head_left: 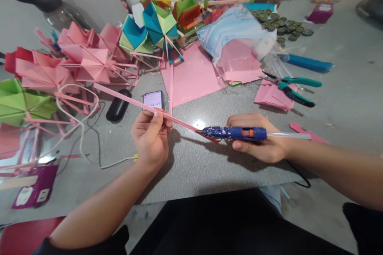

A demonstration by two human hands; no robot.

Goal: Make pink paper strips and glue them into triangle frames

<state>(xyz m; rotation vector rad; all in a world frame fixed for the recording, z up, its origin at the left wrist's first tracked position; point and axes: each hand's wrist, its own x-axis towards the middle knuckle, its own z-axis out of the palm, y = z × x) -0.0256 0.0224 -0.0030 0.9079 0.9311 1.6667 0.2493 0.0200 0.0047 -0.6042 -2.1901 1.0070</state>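
Note:
My left hand [152,137] pinches a long, thin pink paper strip [125,98] between thumb and fingers, near its middle. The strip slants from upper left down toward the right. In my right hand [260,139] is a blue glue gun [221,132] with worn patches, a clear glue stick [289,135] poking out of its back end. The glue gun's nozzle meets or nearly meets the strip's right part; I cannot tell if they touch. A phone [153,99] with a lit screen lies just behind my left hand.
Pink folded paper shapes [89,63] crowd the left, with a white cable [82,127] looping past. Behind lie a pink sheet [191,73] and a plastic bag of paper [236,40]. Green-handled pliers [299,87] rest on the right. A black case [117,106] sits left of the phone.

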